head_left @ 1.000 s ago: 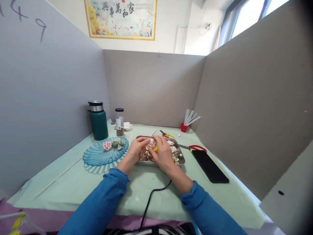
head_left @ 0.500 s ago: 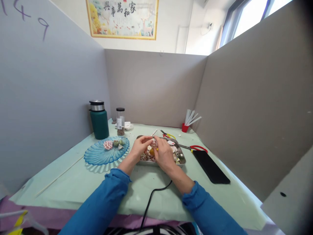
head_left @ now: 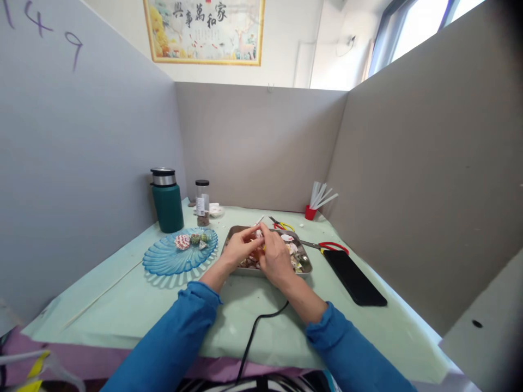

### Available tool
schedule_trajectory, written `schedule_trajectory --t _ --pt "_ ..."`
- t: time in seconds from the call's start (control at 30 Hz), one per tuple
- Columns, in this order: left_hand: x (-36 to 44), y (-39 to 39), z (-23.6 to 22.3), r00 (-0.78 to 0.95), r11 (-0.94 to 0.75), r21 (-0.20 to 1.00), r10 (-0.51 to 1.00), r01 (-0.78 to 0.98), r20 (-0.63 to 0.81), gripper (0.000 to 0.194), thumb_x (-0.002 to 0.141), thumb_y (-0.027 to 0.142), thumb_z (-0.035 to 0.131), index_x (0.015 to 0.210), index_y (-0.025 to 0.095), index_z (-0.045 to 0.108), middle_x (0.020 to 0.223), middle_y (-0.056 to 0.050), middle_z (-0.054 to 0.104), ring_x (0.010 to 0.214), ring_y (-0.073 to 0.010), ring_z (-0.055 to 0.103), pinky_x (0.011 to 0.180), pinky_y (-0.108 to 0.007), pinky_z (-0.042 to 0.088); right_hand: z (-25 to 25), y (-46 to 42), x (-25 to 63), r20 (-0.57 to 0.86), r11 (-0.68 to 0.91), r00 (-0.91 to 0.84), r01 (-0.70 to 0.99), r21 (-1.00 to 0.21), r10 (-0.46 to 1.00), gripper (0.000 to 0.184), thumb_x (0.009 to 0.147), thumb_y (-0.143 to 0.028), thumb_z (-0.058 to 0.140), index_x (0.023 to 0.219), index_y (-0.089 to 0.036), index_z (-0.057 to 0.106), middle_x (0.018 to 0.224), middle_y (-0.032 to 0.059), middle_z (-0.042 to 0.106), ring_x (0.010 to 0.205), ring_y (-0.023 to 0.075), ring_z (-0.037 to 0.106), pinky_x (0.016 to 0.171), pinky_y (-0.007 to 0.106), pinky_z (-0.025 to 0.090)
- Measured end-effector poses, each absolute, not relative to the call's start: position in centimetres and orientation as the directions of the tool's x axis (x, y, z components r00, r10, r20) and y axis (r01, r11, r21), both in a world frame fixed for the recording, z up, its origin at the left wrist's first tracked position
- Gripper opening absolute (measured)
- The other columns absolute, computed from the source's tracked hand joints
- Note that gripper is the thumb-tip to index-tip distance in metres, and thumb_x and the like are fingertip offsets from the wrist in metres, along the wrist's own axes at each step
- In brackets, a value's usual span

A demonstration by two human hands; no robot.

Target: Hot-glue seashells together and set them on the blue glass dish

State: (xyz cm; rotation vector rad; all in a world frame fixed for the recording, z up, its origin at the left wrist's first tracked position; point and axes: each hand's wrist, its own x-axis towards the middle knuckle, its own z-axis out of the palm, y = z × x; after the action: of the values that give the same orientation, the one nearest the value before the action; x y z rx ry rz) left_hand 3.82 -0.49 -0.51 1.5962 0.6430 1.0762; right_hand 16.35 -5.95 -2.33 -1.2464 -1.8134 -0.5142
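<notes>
My left hand (head_left: pixel 238 250) and my right hand (head_left: pixel 276 257) meet over a metal tray (head_left: pixel 307 270). Pinched between the fingertips of both is a small pale, reddish-marked seashell (head_left: pixel 259 234), mostly covered by the fingers. Small shells and bits (head_left: pixel 248 262) fill the tray beneath, with larger white pieces (head_left: pixel 287 238) toward its right. To the left, a blue scalloped plate (head_left: pixel 163 261) bears a red-and-white shell (head_left: pixel 182 242) and several small greenish and pale shells (head_left: pixel 196 238).
A green flask (head_left: pixel 168 209) and a clear jar (head_left: pixel 202 204) stand at the back left. Red-handled scissors (head_left: pixel 333 247), a black phone (head_left: pixel 355 279), yellow-and-red pliers (head_left: pixel 281 224) and a red cup of white sticks (head_left: pixel 311 212) lie right and behind. A black cable (head_left: pixel 255 326) runs toward me.
My fingers have shifted around the shell, both hands drawing closer together and covering more of it. The view has moved slightly; the plate and tray stay put.
</notes>
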Motion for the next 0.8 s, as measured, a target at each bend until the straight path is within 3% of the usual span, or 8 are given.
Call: schedule_trajectory --t 0.17,0.37,0.57,0.7,0.8 --pt "3.86 -0.32 -0.55 0.441 -0.388 0.919 0.813 -0.075 0.380 0.056 0.073 0.032 0.069 0.124 0.012 0.058 0.086 -0.005 0.069 0.077 -0.0163 0.062 0.068 -0.024 0.048 -2.07 -6.03 16.33 0.819 0.430 -0.150 0.894 -0.128 0.554 0.069 0.074 -0.005 0.049 0.140 -0.006 0.030 0.115 0.0186 0.056 0.098 0.0289 0.050 0.084 0.044 0.047" --pt "4.19 -0.58 -0.41 0.397 -0.244 0.923 0.848 -0.299 0.352 0.054 0.073 0.027 0.069 0.122 0.012 0.052 0.105 -0.011 0.069 0.100 -0.0205 0.062 0.084 -0.029 0.047 -1.85 -6.14 16.26 0.819 0.457 -0.105 0.866 -0.204 0.564 0.062 0.082 -0.016 0.053 0.139 -0.007 0.031 0.109 0.0176 0.058 0.097 0.0283 0.052 0.083 0.043 0.047" --pt "4.03 -0.38 -0.18 0.481 -0.038 0.902 0.836 -0.431 0.265 0.046 0.066 0.017 0.059 0.111 0.012 0.062 0.096 -0.009 0.070 0.085 -0.0208 0.064 0.069 -0.027 0.048 -1.66 -6.26 16.22 0.819 0.484 -0.098 0.843 -0.233 0.565 0.053 0.084 -0.018 0.053 0.135 -0.012 0.039 0.113 0.0156 0.058 0.101 0.0278 0.053 0.087 0.044 0.046" --pt "3.71 -0.58 0.09 0.500 -0.011 0.873 0.816 -0.488 0.290 0.044 0.062 0.017 0.057 0.105 0.011 0.066 0.093 -0.009 0.070 0.081 -0.0200 0.063 0.066 -0.027 0.048 -1.60 -6.28 16.23 0.819 0.488 -0.090 0.838 -0.245 0.566 0.049 0.085 -0.018 0.052 0.133 -0.012 0.042 0.113 0.0156 0.059 0.100 0.0269 0.054 0.086 0.043 0.047" --pt "3.67 -0.66 0.01 0.500 -0.020 0.894 0.823 -0.448 0.269 0.040 0.068 0.020 0.061 0.107 0.013 0.065 0.095 -0.009 0.069 0.084 -0.0194 0.062 0.066 -0.026 0.048 -1.58 -6.34 16.23 0.828 0.503 -0.104 0.833 -0.231 0.552 0.050 0.085 -0.017 0.052 0.133 -0.012 0.042 0.117 0.0156 0.058 0.100 0.0265 0.054 0.088 0.043 0.046"
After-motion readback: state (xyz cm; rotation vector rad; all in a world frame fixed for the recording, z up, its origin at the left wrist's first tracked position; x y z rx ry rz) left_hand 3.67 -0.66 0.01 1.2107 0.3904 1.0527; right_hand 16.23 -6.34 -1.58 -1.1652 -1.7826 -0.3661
